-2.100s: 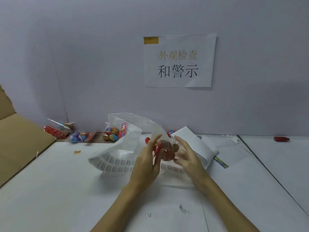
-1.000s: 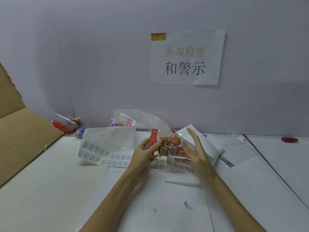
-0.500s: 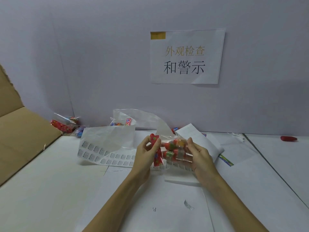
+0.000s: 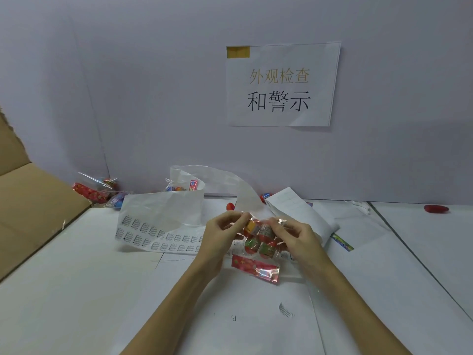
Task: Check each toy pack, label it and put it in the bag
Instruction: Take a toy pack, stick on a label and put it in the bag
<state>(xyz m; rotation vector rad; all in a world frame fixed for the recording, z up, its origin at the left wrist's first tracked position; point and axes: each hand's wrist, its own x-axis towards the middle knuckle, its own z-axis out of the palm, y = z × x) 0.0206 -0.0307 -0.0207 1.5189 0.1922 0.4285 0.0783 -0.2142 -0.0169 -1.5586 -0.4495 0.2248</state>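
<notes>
A clear toy pack [image 4: 258,245] with coloured balls and a red header card hangs between both hands above the table. My left hand [image 4: 220,231] pinches its upper left edge. On the upper right side, my right hand [image 4: 294,233] grips it with curled fingers. The red card end points down toward me. A curling sheet of small printed labels [image 4: 158,235] lies just left of the hands. More toy packs [image 4: 97,192] lie at the back left by the wall, and another pack [image 4: 180,187] sits behind the label sheet.
A brown cardboard box flap [image 4: 30,201] rises at the left. White paper sheets [image 4: 294,208] lie behind my right hand. A small red object [image 4: 436,208] sits at the far right. A printed sign [image 4: 281,84] hangs on the wall.
The pack has been turned: its red card was at the left by my left hand and now hangs at the bottom. Both hands shifted their hold to the top edge.
</notes>
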